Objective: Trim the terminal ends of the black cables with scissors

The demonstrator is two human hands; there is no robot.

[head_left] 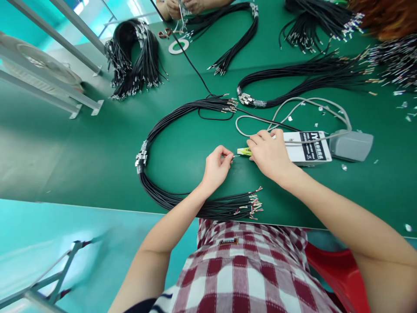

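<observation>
My left hand (216, 167) is pinched shut on a small metal terminal piece (235, 156) at its fingertips. My right hand (269, 152) grips a yellow-green tool tip (243, 151) that points at that piece, right beside the left fingers. A large looped bundle of black wires (156, 130) with metal ends curves around both hands on the green table (81, 148). Under my right hand lies a white labelled device (309, 150) with grey cables.
A grey foot-pedal-like box (353, 145) sits right of the device. More black wire bundles (135, 58) lie at the back left, centre and right. Another person's hands (182, 6) work at the far edge beside a tape ring (178, 46). Metal frame legs (78, 106) stand left.
</observation>
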